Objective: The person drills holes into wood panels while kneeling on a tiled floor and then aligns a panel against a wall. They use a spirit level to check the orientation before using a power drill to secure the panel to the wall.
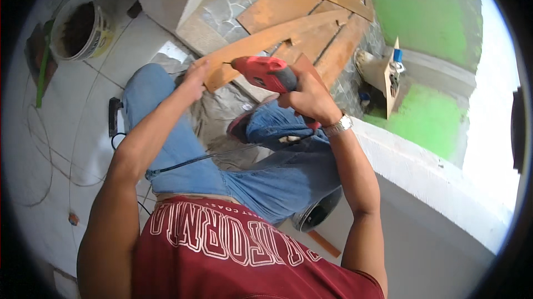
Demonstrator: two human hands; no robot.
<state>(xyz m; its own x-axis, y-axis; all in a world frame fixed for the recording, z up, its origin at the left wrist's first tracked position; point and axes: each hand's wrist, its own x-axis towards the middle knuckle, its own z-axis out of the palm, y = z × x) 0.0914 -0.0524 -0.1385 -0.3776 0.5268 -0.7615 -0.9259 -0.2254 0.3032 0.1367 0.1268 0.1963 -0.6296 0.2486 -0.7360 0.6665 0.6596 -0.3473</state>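
Note:
In my right hand [305, 99] is a red-and-black power drill [264, 70], its thin bit pointing left at the near end of a long orange-brown wooden board [261, 41] with cut notches. Whether the bit touches the wood is hard to tell. My left hand [194, 80] grips that end of the board just left of the bit. The board lies slanting away to the upper right, over other wooden planks [269, 13]. A black cord [194, 160] crosses my jeans below the drill.
A bucket [72, 27] with a green tool beside it sits on white floor tiles at left. A black power strip [114, 116] lies by my left leg. A white wall ledge [422, 188] runs along my right. Beyond it are green-painted patches and a small wooden shelf [391, 94] with items.

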